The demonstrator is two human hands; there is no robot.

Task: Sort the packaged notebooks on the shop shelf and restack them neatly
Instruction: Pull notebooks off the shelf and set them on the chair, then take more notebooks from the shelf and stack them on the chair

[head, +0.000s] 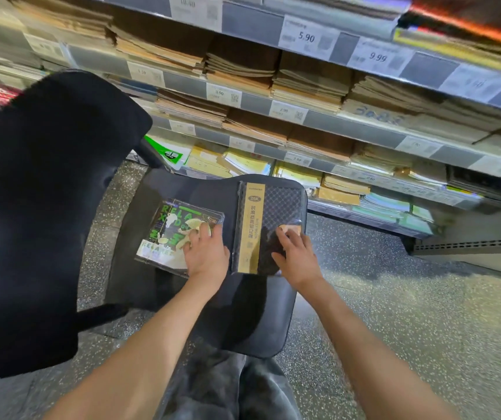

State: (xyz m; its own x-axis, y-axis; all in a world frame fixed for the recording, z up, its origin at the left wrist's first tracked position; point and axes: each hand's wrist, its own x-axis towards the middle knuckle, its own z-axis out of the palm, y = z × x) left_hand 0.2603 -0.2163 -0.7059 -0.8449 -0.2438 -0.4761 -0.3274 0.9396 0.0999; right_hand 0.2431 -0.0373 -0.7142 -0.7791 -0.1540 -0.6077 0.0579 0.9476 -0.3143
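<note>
On chair seat — green-printed notebook, black-gold notebook, both plastic-wrapped.

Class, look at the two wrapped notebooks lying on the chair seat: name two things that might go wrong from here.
1. The black-and-gold notebook overhangs the near side of the chair seat under the right hand; it may slip off.
2. The green-lettered notebook, under the left hand, has glossy wrap, so it might slide.

Two notebooks side-by-side, seemingly on chair seat

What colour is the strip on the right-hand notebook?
Gold strip on the black checked notebook, head view.
</note>
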